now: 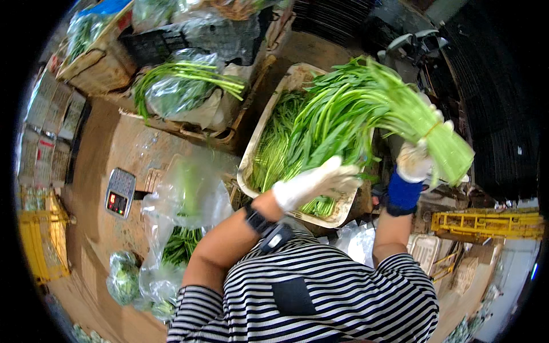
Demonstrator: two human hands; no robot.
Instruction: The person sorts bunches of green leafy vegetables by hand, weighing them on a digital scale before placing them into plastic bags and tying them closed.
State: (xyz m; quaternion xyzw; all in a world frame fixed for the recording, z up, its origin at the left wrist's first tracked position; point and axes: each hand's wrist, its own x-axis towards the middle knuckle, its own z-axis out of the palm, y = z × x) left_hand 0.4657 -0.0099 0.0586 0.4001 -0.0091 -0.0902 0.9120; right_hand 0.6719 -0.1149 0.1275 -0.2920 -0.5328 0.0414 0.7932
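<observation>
My right hand (415, 162), in a white glove with a blue wrist band below it, grips a large bunch of long-stemmed leafy greens (377, 100) near its cut stalk ends. A thin band circles those stalks. The bunch is raised, its leaves drooping left over a white plastic crate (247, 165). My left hand (319, 182), also in a white glove, is near the crate's front side just below the leaves. Its fingers are extended with nothing in them; whether they touch the leaves I cannot tell. More greens (274, 150) lie inside the crate.
A digital scale (120, 193) with a lit display is at left, beside clear plastic bags (188, 193) of greens. Behind stands another crate (223, 137) with bagged greens and loose stalks (193, 70) on top. Yellow metal frames (484, 225) flank both sides.
</observation>
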